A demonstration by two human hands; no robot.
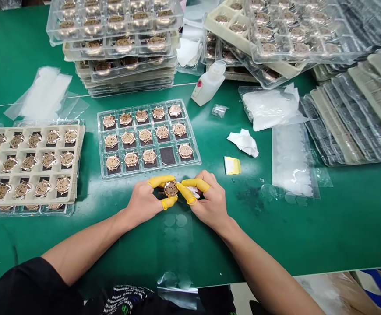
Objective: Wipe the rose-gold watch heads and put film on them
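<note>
My left hand (pixel 142 201) and my right hand (pixel 208 203) both wear yellow finger cots and meet over the green table mat (pixel 308 236). A rose-gold watch case (pixel 171 188) is pinched between my left thumb and forefinger, with my right fingertips pressed against its edge. A scrap of white film or paper (pixel 193 191) shows beneath my right fingers. Just beyond my hands lies a clear plastic tray (pixel 147 138) of similar watch cases on dark pads, and one cell in its bottom row shows only the pad.
A beige tray of watch cases (pixel 29 164) lies on the left. Stacked trays (pixel 125 57) rise at the back, with more at the upper right (pixel 285 35). Nearby are a white plastic bottle (pixel 208 83), crumpled tissue (pixel 243 142), and a bag of film discs (pixel 292 162).
</note>
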